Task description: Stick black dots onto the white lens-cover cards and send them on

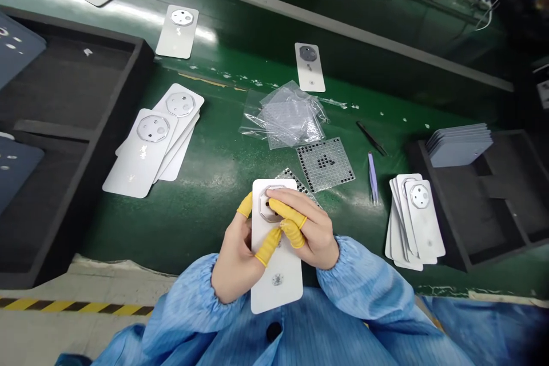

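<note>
My left hand (238,260), with yellow finger cots on thumb and index finger, grips a white phone back cover (274,291) by its left edge, the thumb lying on its front. Over the octagonal camera ring, my right hand (312,227) has its closed fingers pressed on the cover. One yellow-cotted fingertip sits beside a dark hole in the ring, and the right thumb meets the left thumb. Whether anything small is under the right fingertips is hidden. Just beyond the cover lie a sheet of small black dots (326,163) and a partly covered second sheet (288,174).
Stacked white covers lie left (139,166) and right (422,223). Clear plastic bags (291,114), purple tweezers (372,178) and dark tweezers (371,138) lie ahead. Black trays stand left (114,103) and right (467,260). Single covers (178,34) lie farther back.
</note>
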A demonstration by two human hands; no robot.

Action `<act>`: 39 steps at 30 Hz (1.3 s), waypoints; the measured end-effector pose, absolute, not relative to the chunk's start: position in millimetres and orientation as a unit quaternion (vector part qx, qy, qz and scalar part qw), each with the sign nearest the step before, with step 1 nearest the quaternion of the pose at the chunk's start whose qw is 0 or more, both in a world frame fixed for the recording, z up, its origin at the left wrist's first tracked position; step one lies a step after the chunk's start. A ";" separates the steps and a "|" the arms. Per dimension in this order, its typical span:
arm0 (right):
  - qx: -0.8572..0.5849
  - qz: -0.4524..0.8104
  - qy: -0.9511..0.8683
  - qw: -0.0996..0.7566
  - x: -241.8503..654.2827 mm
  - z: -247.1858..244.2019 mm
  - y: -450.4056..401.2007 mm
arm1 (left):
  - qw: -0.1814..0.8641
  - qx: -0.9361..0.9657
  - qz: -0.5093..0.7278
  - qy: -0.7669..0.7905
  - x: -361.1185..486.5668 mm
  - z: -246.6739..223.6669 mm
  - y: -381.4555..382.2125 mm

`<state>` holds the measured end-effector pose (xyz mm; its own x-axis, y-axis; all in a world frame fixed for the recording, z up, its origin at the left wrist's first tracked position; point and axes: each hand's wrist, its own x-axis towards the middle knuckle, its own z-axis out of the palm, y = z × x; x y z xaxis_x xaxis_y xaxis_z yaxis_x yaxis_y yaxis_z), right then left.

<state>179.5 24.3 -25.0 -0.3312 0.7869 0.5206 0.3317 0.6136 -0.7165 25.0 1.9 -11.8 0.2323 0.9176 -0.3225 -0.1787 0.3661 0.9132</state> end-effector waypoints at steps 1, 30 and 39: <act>-0.360 0.255 -0.772 0.457 179.7 -23.9 24.3 | 0.684 0.388 0.405 0.467 25.8 -11.0 2.2; -0.477 0.385 -0.542 0.575 166.8 -20.8 6.8 | 0.674 0.340 0.460 0.468 21.1 -1.9 9.2; -0.477 0.438 -0.514 0.562 161.9 -32.5 4.3 | 0.575 0.409 0.459 0.540 14.8 -13.2 10.6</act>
<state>161.9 4.3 -32.5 0.0878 0.9833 0.1594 -0.0017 0.1602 -0.9871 14.8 10.6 -13.2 -0.0037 0.9691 -0.2465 -0.0863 0.2453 0.9656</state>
